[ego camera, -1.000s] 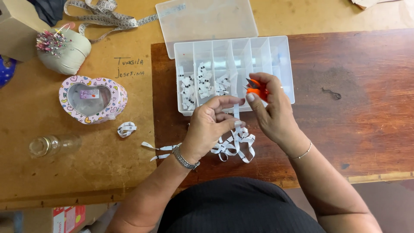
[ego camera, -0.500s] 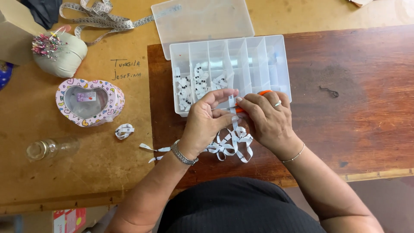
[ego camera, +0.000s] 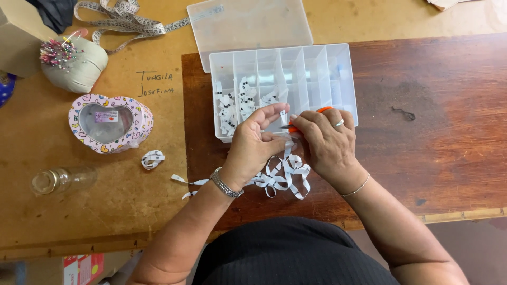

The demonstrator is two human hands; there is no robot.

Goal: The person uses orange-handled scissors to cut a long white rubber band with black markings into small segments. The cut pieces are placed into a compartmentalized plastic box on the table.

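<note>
I see my left hand [ego camera: 253, 148] pinching a white ribbon tape [ego camera: 280, 177] at the near edge of the clear compartment box [ego camera: 343, 79], its fingers together on the strip. My right hand [ego camera: 325, 142] sits just beside it, fingers closed around orange-handled scissors [ego camera: 303, 122], whose blades point left toward the left fingertips; I cannot tell whether the blades touch the strip. The rest of the tape lies in loose white loops on the dark desk [ego camera: 433, 137] under both wrists, trailing left onto the lighter board. The box's left compartments hold small cut white pieces [ego camera: 232, 108], and its clear lid [ego camera: 248, 24] lies open behind it. Well to the left are a heart-shaped tin [ego camera: 79, 129], a small coil of tape [ego camera: 152, 159] near it, a glass bottle [ego camera: 63, 179] lying on its side, a pincushion [ego camera: 74, 66] full of pins, and a measuring tape [ego camera: 127, 16] at the far edge.
</note>
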